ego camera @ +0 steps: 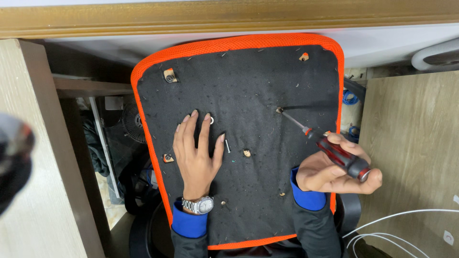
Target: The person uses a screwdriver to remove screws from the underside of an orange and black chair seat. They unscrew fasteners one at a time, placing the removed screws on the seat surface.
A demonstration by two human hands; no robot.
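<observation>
An upturned chair seat (258,81), black fabric underside with an orange mesh rim, lies in front of me. My right hand (330,173) grips a red and black screwdriver (337,155), whose tip sits at a screw hole (279,110) on the seat's right half. My left hand (197,154) lies flat on the black fabric with fingers spread, wearing a silver wristwatch (202,205). A loose screw (227,145) lies just right of that hand, and a small metal ring (211,119) shows by my fingertips.
Several bolt holes with wooden edges dot the seat, such as one (169,75) at the upper left. Light wooden panels stand to the left (33,200) and right (411,143). White cables (397,234) curl at the lower right. A gold-brown moulding (229,16) runs across the top.
</observation>
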